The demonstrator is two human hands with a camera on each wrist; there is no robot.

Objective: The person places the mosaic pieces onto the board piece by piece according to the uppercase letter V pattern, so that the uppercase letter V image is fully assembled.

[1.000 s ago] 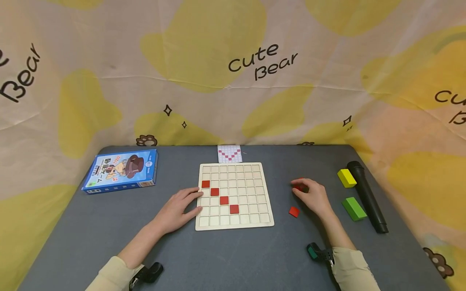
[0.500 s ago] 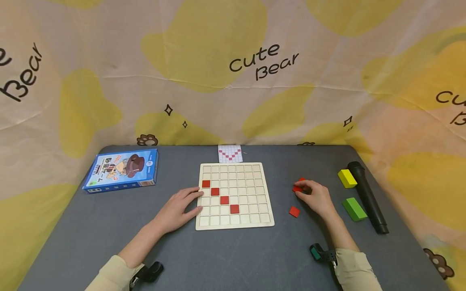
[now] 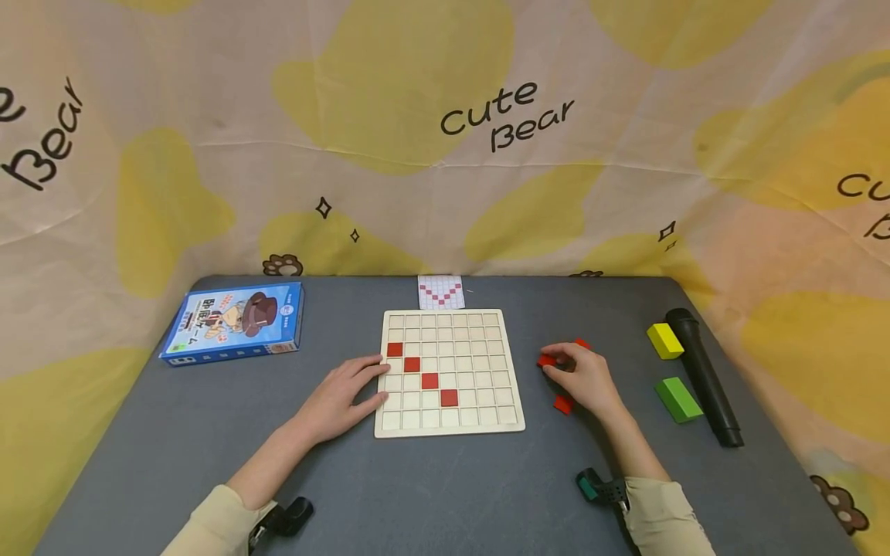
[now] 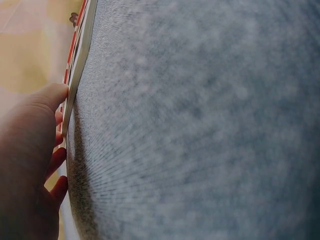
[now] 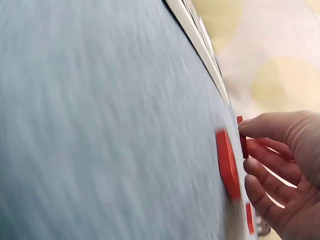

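Between thumb and fingers my right hand (image 3: 582,378) pinches a small red square tile (image 5: 243,142), just above the table in the right wrist view. A second red tile (image 3: 562,405) lies below that hand, and another red tile (image 3: 582,343) shows partly behind its fingers. To the left sits a cream grid board (image 3: 487,347), with several red tiles (image 3: 429,381) set in a diagonal running down to the right. My left hand (image 3: 341,401) rests at the board's left edge, fingers loosely extended; in the left wrist view its thumb touches the rim.
A small card (image 3: 441,293) with a pink V pattern on a grid lies behind the board. At the back left is a blue box (image 3: 236,320). On the right are a yellow block (image 3: 664,340), a green block (image 3: 677,399) and a black microphone (image 3: 705,378).
My right hand has taken hold of a red tile from the small group and carried it a little to the left. My left hand stays at the board's edge.
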